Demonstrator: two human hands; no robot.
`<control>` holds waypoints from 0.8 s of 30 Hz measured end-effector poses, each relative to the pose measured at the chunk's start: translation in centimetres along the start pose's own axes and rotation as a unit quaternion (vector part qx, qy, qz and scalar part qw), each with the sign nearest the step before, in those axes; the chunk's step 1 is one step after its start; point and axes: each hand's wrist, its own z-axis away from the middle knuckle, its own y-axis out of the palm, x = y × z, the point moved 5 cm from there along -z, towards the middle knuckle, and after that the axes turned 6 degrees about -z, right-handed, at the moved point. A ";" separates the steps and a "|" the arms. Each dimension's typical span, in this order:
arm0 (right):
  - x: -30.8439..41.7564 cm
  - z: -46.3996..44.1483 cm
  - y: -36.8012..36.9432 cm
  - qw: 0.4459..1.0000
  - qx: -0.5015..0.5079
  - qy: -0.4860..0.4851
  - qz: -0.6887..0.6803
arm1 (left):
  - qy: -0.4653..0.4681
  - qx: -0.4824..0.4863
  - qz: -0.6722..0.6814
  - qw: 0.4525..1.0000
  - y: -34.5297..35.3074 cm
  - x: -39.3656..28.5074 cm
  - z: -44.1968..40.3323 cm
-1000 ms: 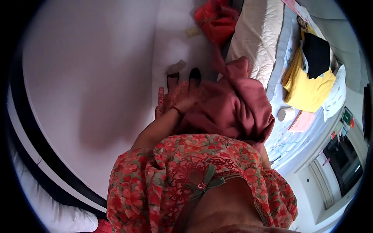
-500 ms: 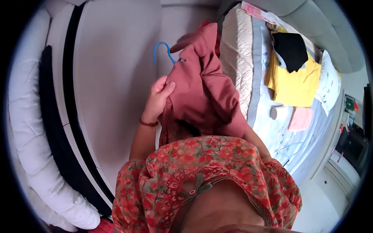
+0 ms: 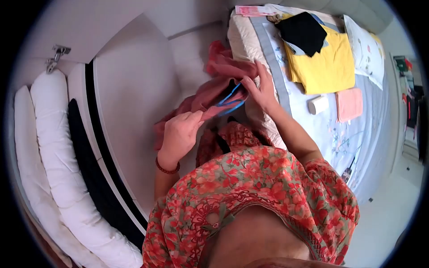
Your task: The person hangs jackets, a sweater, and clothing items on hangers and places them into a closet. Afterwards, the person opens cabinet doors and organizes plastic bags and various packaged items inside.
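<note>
A dusty-red garment (image 3: 196,101) hangs in loose folds between my two hands, in front of my body. A blue clothes hanger (image 3: 231,108) sits at the garment's opening, partly inside the cloth. My left hand (image 3: 181,134) is closed around the garment's near edge, left of the hanger. On the other side, my right hand (image 3: 261,89) grips the cloth between thumb and fingers, close to the hanger's right end. The lower part of the garment drops out of sight.
To the right, the bed (image 3: 308,129) bears yellow clothing (image 3: 326,67), a black cloth (image 3: 304,33), a folded pink towel (image 3: 349,105), a white roll (image 3: 317,105) and a pillow (image 3: 364,49). At left, rolled white bedding (image 3: 58,147) stands in a cabinet with a hinged door (image 3: 89,22).
The garment has turned and come lower, its opening and the hanger now between my hands. My right hand has come into view on the cloth. The view has shifted, showing the cabinet door's hinge.
</note>
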 end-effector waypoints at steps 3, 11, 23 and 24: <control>1.8 -2.4 0.5 0.928 0.238 0.191 0.213 | 0.026 -0.002 -0.049 0.998 -1.4 -1.3 -1.1; -8.4 3.8 6.4 0.864 0.464 0.183 0.073 | 0.025 0.013 -0.101 0.994 -2.9 -1.3 0.1; -1.7 0.1 1.0 0.834 -0.024 0.285 -0.472 | -0.150 -0.053 -0.122 0.980 -5.6 3.4 2.0; -0.7 -0.4 0.1 0.807 -0.042 0.254 -0.532 | -0.143 -0.107 -0.112 0.978 -6.5 3.2 1.8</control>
